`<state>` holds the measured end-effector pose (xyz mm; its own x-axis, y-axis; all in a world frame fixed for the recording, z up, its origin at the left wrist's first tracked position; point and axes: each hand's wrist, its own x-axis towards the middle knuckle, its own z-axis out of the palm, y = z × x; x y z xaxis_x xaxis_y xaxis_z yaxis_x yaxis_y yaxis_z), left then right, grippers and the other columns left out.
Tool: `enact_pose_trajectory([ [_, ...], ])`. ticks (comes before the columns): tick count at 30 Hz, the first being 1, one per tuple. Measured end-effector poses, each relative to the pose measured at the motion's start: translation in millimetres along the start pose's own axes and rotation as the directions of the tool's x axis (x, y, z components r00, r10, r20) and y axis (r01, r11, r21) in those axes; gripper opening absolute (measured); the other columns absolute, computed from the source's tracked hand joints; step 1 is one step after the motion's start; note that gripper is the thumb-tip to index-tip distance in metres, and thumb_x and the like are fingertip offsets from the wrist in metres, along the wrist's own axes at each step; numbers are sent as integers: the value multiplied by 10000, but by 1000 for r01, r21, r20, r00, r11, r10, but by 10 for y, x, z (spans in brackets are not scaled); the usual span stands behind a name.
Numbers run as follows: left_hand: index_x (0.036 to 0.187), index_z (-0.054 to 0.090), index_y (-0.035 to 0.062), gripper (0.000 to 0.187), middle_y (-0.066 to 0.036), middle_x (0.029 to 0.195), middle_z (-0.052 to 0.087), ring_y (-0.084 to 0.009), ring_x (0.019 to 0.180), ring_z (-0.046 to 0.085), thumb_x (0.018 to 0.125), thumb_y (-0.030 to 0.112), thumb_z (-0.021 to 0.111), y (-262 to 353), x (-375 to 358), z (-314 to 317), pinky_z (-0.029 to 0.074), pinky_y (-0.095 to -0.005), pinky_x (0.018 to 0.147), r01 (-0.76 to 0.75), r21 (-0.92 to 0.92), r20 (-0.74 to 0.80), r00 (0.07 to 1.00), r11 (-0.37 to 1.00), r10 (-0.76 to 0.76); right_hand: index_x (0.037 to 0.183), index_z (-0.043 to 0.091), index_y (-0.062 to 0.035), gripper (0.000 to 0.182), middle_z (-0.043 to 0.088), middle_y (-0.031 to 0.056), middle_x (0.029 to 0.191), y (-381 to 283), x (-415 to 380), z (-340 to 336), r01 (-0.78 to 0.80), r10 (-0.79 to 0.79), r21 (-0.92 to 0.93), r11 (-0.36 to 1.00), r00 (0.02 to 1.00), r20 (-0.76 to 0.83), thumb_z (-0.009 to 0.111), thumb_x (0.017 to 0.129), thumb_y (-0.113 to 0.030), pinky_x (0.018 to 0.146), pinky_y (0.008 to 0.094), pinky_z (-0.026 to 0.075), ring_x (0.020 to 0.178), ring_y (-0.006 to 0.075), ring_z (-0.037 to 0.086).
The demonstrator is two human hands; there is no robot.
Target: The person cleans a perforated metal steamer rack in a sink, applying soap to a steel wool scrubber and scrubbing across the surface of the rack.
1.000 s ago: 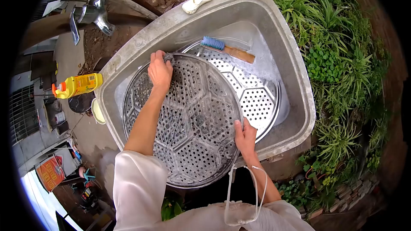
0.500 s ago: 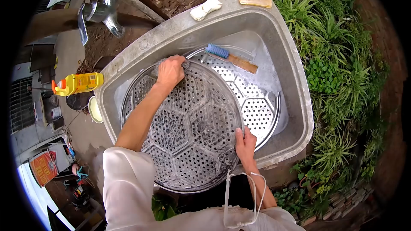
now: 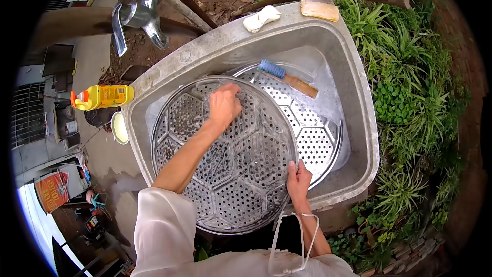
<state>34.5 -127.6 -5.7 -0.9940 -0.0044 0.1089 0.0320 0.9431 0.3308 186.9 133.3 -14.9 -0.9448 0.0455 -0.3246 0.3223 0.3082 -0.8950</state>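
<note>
A large round perforated metal steamer tray [image 3: 256, 156], wet and streaked with grey suds, leans across the sink's left part and over its near edge. My left hand [image 3: 224, 106] is closed and pressed on the tray's upper face; what looks like a grey wiry scrubber is mostly hidden under its fingers. With thumb on top, my right hand [image 3: 299, 180] grips the tray's right rim. A second, shinier perforated tray [image 3: 315, 143] lies beneath it in the sink. On that lower tray rests a wooden brush with blue bristles [image 3: 289, 78].
The grey sink [image 3: 366, 138] has a white lump [image 3: 262, 19] and a yellowish soap bar [image 3: 319, 10] on its far rim. A metal tap [image 3: 146, 16] stands at upper left. By the left rim are a yellow bottle [image 3: 104, 97] and a pale bowl [image 3: 119, 127]. Plants [image 3: 400, 92] grow at right.
My left hand has slid from the tray's far rim inward over its face. My right hand still holds the right rim. The whole view has shifted slightly.
</note>
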Motion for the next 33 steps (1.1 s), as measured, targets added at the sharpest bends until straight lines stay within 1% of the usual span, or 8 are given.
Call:
enact_pose_trajectory([
  [4, 924, 680, 21, 321, -124, 941, 679, -291, 827, 668, 641, -96, 583, 954, -404, 218, 549, -399, 788, -354, -348, 124, 900, 868, 417, 808, 556, 31, 304, 382, 66, 472, 55, -1, -2, -4, 4, -80, 997, 1000, -3, 548, 981, -220, 412, 321, 299, 437, 114, 327],
  [7, 956, 676, 20, 314, -139, 969, 675, -301, 877, 662, 665, -67, 601, 530, -153, 155, 544, -400, 803, -377, -311, 127, 893, 873, 431, 821, 562, 36, 306, 382, 62, 479, 27, -40, -44, -37, 37, -93, 995, 999, -6, 550, 980, -225, 418, 317, 301, 444, 109, 329],
  [9, 956, 674, 24, 286, -161, 985, 671, -313, 927, 648, 684, -40, 608, 16, 178, -22, 540, -404, 812, 13, -49, 83, 996, 999, -9, 830, 564, 32, 300, 384, 58, 485, 27, -32, -11, -38, 37, -64, 997, 999, -10, 550, 981, -228, 424, 312, 301, 451, 106, 328],
  [11, 917, 669, 27, 221, -136, 914, 663, -356, 873, 626, 718, -22, 584, -346, -9, -173, 523, -440, 801, 56, 26, -89, 995, 998, -53, 840, 568, 29, 296, 383, 55, 487, 27, -19, -15, -19, 18, -51, 999, 1000, -18, 548, 983, -229, 425, 310, 300, 452, 104, 328],
  [18, 930, 632, 47, 325, -139, 971, 607, -373, 911, 593, 638, -89, 586, -31, -1661, -527, 509, -410, 766, -158, -246, 152, 968, 956, 199, 864, 583, 17, 309, 357, -41, 525, -20, -76, -14, -37, 37, -4, 999, 999, -13, 538, 993, -262, 437, 271, 242, 508, 43, 303],
  [23, 919, 533, 23, 240, -181, 945, 566, -383, 887, 580, 699, -55, 589, -165, -317, -3, 491, -457, 770, 252, 15, -119, 961, 968, -249, 874, 582, 26, 296, 380, 15, 487, 71, -44, -4, -49, 49, -55, 997, 999, -10, 527, 994, -239, 421, 292, 284, 462, 77, 328],
  [30, 912, 507, -2, 196, -206, 902, 586, -389, 868, 601, 730, -60, 554, 86, -1087, -226, 501, -476, 766, -178, -154, 135, 970, 972, 200, 866, 567, 19, 317, 351, -74, 568, 19, -69, -2, -52, 52, 14, 999, 999, -1, 526, 1004, -264, 449, 254, 229, 541, 30, 280],
  [33, 907, 497, -2, 100, -234, 925, 590, -391, 851, 614, 811, -30, 497, -204, -113, 26, 514, -478, 733, 211, 142, 4, 977, 967, -214, 864, 563, 25, 319, 345, -72, 562, 83, 2, 44, 33, -34, -8, 999, 998, -45, 523, 1005, -259, 445, 261, 229, 536, 34, 282],
])
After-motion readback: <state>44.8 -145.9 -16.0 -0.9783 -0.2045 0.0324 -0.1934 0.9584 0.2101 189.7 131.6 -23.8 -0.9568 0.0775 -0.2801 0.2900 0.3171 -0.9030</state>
